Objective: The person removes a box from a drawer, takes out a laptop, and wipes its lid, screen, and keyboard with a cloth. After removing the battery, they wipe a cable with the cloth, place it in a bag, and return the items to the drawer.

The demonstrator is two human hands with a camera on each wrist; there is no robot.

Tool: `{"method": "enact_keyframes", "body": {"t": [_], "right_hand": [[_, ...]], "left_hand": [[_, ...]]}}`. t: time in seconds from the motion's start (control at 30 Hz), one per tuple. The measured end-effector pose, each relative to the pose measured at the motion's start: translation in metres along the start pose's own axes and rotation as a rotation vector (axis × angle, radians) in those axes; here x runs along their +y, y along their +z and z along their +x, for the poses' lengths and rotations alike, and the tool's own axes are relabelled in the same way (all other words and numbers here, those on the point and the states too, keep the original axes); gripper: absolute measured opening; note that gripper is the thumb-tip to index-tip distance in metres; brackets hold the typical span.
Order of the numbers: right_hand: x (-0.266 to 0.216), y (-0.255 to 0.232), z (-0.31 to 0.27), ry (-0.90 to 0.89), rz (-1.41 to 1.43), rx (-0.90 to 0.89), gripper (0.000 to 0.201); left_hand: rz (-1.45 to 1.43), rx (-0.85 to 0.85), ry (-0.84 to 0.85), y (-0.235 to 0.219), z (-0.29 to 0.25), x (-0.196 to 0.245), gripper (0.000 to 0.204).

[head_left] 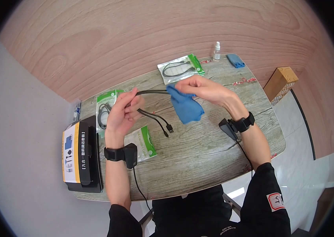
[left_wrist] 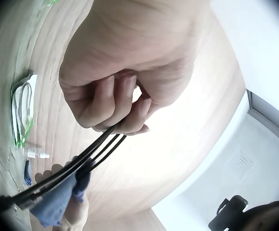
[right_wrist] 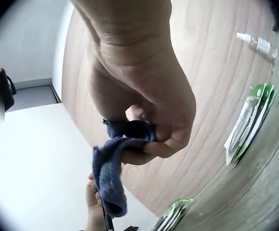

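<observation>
My left hand [head_left: 122,112] grips a folded black cable [head_left: 151,91] above the table; its two plug ends [head_left: 168,128] hang below the hand. In the left wrist view the fingers [left_wrist: 113,103] are curled round the cable strands [left_wrist: 89,153]. My right hand [head_left: 206,91] pinches a blue cloth [head_left: 186,108] at the far end of the cable, and the cloth hangs down from it. In the right wrist view, the cloth [right_wrist: 111,178] is bunched between thumb and fingers of the right hand [right_wrist: 151,110]. The cable's end inside the cloth is hidden.
Bagged cables lie at the table's back [head_left: 181,70] and left [head_left: 104,112]. An opened green-edged bag [head_left: 141,143] is near the left forearm, beside a black and yellow box [head_left: 81,152]. A small bottle [head_left: 217,52] and folded blue cloth [head_left: 235,61] stand at the back right.
</observation>
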State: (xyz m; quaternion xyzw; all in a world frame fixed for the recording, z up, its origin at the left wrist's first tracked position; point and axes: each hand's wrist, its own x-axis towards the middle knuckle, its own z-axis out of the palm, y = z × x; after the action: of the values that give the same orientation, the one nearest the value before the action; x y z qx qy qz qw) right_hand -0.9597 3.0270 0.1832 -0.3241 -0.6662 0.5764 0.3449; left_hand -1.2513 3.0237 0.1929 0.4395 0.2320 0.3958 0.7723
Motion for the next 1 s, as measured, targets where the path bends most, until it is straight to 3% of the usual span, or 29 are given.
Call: {"method": "enact_keyframes", "body": {"t": [0.1, 0.2, 0.43, 0.53, 0.63, 0.73, 0.77, 0.87, 1.0], "right_hand": [[0.015, -0.015, 0.003, 0.028, -0.151, 0.211, 0.034], [0.032, -0.029, 0.012, -0.066, -0.217, 0.462, 0.037], [0.017, 0.003, 0.013, -0.133, -0.100, 0.552, 0.040], [0.020, 0.006, 0.014, -0.078, -0.135, 0.539, 0.041], [0.017, 0.013, 0.014, 0.035, 0.077, 0.452, 0.039], [0.004, 0.032, 0.011, 0.095, 0.501, 0.361, 0.037], [0.010, 0.030, 0.013, 0.051, 0.584, 0.265, 0.037], [0.005, 0.036, 0.011, 0.030, 0.639, 0.208, 0.034], [0.007, 0.052, 0.010, -0.026, 0.510, 0.198, 0.030]], "left_hand": [[-0.022, 0.029, 0.017, 0.003, 0.001, 0.001, 0.037], [0.032, 0.058, 0.026, 0.004, 0.002, 0.002, 0.037], [0.199, 0.161, 0.110, 0.014, 0.010, -0.012, 0.035], [0.270, 0.193, 0.142, 0.024, 0.010, -0.015, 0.033], [0.373, 0.167, 0.118, 0.031, 0.011, -0.022, 0.032], [0.486, 0.102, 0.074, 0.035, 0.016, -0.033, 0.033], [0.513, 0.091, 0.071, 0.037, 0.018, -0.038, 0.034], [0.515, 0.105, 0.062, 0.037, 0.021, -0.043, 0.037], [0.461, 0.166, 0.060, 0.033, 0.020, -0.040, 0.039]]}}
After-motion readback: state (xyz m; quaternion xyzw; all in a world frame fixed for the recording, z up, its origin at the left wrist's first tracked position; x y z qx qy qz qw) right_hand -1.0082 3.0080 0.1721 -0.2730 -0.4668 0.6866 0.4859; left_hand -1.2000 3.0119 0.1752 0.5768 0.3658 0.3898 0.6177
